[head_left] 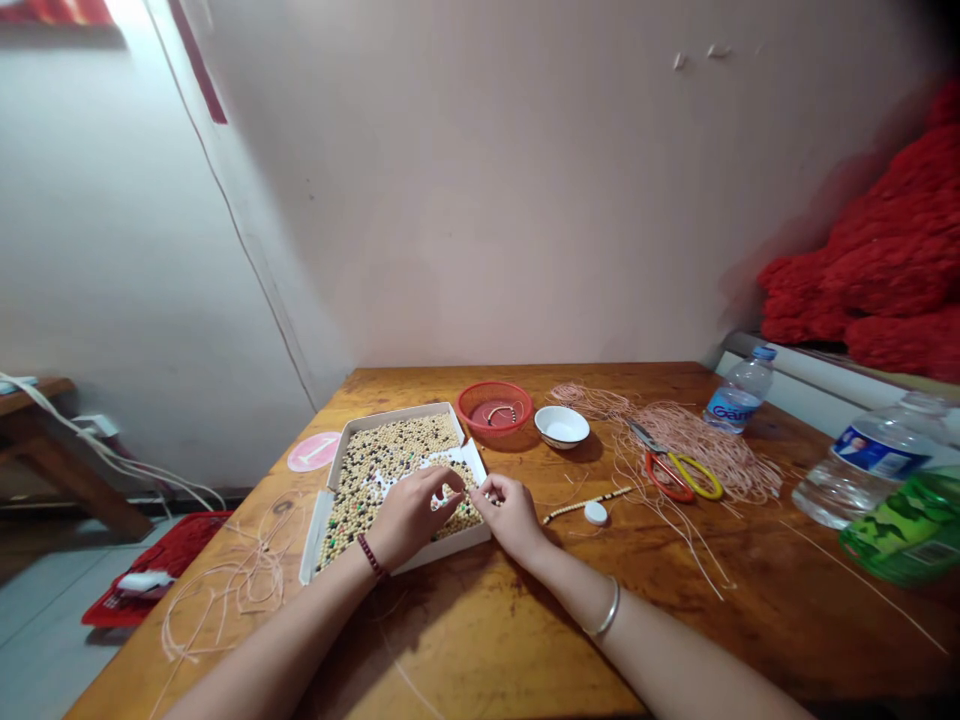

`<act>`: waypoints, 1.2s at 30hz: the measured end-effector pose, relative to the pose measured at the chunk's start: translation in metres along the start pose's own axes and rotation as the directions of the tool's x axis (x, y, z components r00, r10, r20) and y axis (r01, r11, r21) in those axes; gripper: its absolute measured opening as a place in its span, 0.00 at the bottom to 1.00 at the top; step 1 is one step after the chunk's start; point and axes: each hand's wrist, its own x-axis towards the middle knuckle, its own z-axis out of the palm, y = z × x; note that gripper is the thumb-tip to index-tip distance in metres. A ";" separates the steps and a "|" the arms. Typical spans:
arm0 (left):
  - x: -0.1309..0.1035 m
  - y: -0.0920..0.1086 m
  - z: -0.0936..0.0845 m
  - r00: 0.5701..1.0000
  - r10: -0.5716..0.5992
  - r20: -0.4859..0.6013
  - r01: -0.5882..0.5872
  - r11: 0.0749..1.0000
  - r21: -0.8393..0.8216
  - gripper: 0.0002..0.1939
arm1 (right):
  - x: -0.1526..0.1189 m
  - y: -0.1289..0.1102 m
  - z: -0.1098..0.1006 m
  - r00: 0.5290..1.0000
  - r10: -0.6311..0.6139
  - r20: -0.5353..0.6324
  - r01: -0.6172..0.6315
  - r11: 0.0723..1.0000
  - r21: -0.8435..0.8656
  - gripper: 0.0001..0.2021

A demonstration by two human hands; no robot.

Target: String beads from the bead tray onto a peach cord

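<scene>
A shallow white box [316,535] holds a layer of small cream beads with dark, green and red ones among them. Over its right part, my left hand [411,512] is curled, thumb and forefinger bent toward each other in a ring; whatever is at their tips is too small to name. At the box's right edge, my right hand [511,518] has its fingers pinched together close to the left fingertips, and what they grip is hidden. To the right of it lies a strung row of beads [574,508] beside a white round cap [596,513].
Behind the box stand a red basket [495,432] with a beaded string inside and a white bowl [562,427]. Scissors [679,470] lie on pinkish cord [720,455]. Bottles [870,460] stand at the right. More loose cord [259,570] and a pink disc [313,452] lie left.
</scene>
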 end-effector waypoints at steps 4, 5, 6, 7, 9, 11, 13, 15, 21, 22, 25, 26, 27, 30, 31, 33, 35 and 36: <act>0.000 -0.001 0.001 1.000 -0.015 0.002 0.015 1.000 0.015 0.03 | 0.000 0.000 0.000 1.000 0.003 -0.012 -0.003 1.000 -0.017 0.11; 0.000 -0.001 0.001 1.000 -0.015 0.003 0.015 1.000 0.014 0.03 | 0.000 -0.001 0.000 1.000 0.004 -0.011 -0.004 1.000 -0.018 0.11; 0.000 -0.001 0.001 1.000 -0.015 0.004 0.015 1.000 0.012 0.03 | 0.000 -0.001 0.000 1.000 0.005 -0.009 -0.005 1.000 -0.017 0.11; 0.000 -0.002 0.002 1.000 -0.015 0.005 0.015 1.000 0.010 0.02 | 0.000 -0.001 0.000 1.000 0.006 -0.006 -0.006 1.000 -0.014 0.11; 0.000 -0.002 0.002 1.000 -0.016 0.007 0.016 1.000 0.010 0.02 | 0.000 -0.001 0.000 1.000 0.008 -0.005 -0.008 1.000 -0.013 0.11; -0.001 -0.002 0.002 1.000 -0.018 0.008 0.018 1.000 0.018 0.02 | 0.000 -0.002 0.000 1.000 0.007 -0.009 -0.008 1.000 -0.017 0.11; -0.001 -0.003 0.002 1.000 -0.016 0.007 0.016 1.000 0.021 0.02 | 0.000 -0.002 0.000 1.000 0.007 -0.013 -0.008 1.000 -0.021 0.11; -0.001 -0.003 0.002 1.000 -0.012 0.004 0.012 1.000 0.018 0.02 | -0.001 -0.001 0.000 1.000 0.008 -0.013 -0.008 1.000 -0.021 0.12; 0.000 -0.002 0.002 1.000 -0.010 0.003 0.010 1.000 0.011 0.03 | -0.001 0.000 0.000 1.000 0.006 -0.016 -0.006 1.000 -0.029 0.11; 0.000 -0.002 0.002 1.000 -0.010 0.000 0.010 1.000 0.011 0.03 | -0.001 0.000 0.001 1.000 0.005 -0.015 -0.005 1.000 -0.028 0.11; 0.000 -0.001 0.001 1.000 -0.006 -0.010 0.006 1.000 0.012 0.03 | -0.001 0.000 0.001 1.000 0.001 -0.013 -0.001 1.000 -0.029 0.11; 0.000 0.000 0.001 1.000 -0.003 -0.012 0.003 1.000 0.011 0.03 | -0.001 -0.001 0.000 1.000 0.002 -0.010 -0.002 1.000 -0.029 0.11; -0.001 0.000 0.001 1.000 0.001 -0.013 0.000 1.000 0.011 0.03 | -0.001 -0.001 0.000 1.000 0.004 -0.008 -0.005 1.000 -0.028 0.11; -0.001 -0.001 0.001 1.000 0.007 -0.015 -0.007 1.000 0.017 0.03 | 0.000 -0.001 0.000 1.000 0.018 0.000 -0.018 0.999 -0.027 0.11; -0.001 -0.001 0.001 1.000 0.008 -0.014 -0.007 1.000 0.019 0.03 | 0.000 -0.001 0.000 1.000 0.018 0.002 -0.018 0.999 -0.029 0.11; -0.001 -0.001 0.001 1.000 0.009 -0.010 -0.008 1.000 0.017 0.03 | -0.001 -0.001 -0.001 1.000 0.012 0.002 -0.012 0.999 -0.036 0.11; -0.001 0.000 0.000 1.000 0.009 -0.007 -0.009 1.000 0.007 0.03 | -0.001 0.000 -0.001 1.000 0.003 0.003 -0.003 0.999 -0.043 0.11; -0.001 0.000 0.000 1.000 0.004 -0.005 -0.004 1.000 0.001 0.03 | -0.001 0.000 -0.001 1.000 0.000 0.003 0.000 0.999 -0.046 0.11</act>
